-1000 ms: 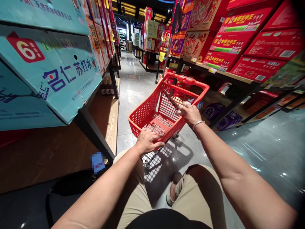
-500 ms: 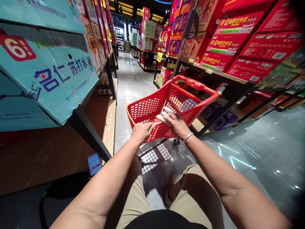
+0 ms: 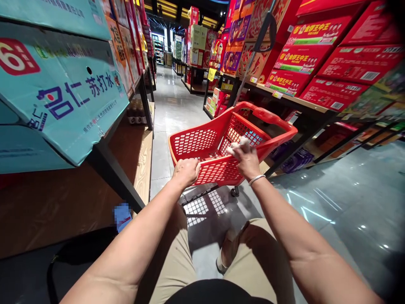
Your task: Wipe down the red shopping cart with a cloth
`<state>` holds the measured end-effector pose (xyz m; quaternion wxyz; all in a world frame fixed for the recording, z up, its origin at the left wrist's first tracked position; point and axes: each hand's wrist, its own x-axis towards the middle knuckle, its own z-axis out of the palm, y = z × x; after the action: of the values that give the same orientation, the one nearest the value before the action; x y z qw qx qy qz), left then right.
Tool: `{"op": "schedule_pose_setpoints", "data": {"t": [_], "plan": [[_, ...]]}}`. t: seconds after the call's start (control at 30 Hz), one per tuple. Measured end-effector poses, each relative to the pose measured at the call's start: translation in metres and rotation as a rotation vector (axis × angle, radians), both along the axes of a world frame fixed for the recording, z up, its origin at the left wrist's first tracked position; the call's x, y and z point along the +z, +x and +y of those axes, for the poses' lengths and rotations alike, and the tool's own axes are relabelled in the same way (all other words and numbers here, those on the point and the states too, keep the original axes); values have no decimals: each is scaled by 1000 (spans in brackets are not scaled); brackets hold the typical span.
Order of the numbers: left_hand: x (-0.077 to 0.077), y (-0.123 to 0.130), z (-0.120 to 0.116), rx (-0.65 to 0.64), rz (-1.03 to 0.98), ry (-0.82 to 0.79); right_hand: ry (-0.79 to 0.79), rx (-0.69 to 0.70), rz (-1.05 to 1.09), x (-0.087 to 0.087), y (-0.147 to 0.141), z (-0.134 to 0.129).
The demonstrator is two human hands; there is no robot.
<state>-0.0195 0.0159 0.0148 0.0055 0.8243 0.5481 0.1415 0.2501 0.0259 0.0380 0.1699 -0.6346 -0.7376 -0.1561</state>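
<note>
A red plastic shopping cart (image 3: 218, 169) stands in front of me, its push bar at the upper right. My left hand (image 3: 186, 171) is closed over the cart's near rim at its left end. Farther right, my right hand (image 3: 247, 160) holds a crumpled whitish cloth (image 3: 240, 145) above the same rim, its fingers wrapped round the cloth. Behind that hand, inside the cart, is a red grid flap (image 3: 245, 128). A silvery bracelet (image 3: 257, 180) circles my right wrist.
Light blue cartons (image 3: 72, 88) are stacked on a shelf at the left, above a dark metal leg (image 3: 117, 177). Red boxes (image 3: 303, 55) fill the right shelf. A black bag (image 3: 85, 249) lies at lower left. The tiled aisle floor (image 3: 174, 93) runs ahead.
My right hand has moved right along the cart's rim with the cloth. The cart's push bar has shifted slightly to the right. My left hand stays on the rim.
</note>
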Motion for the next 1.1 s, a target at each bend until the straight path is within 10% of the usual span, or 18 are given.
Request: {"op": "schedule_pose_setpoints", "data": {"t": [0.33, 0.8, 1.1], "plan": [[-12, -11, 13, 122, -142, 64, 3, 260, 88, -17, -52, -3], [-15, -64, 18, 125, -223, 88, 102, -234, -33, 27, -5, -15], [5, -37, 8, 85, -224, 147, -40, 82, -35, 9, -105, -27]]}}
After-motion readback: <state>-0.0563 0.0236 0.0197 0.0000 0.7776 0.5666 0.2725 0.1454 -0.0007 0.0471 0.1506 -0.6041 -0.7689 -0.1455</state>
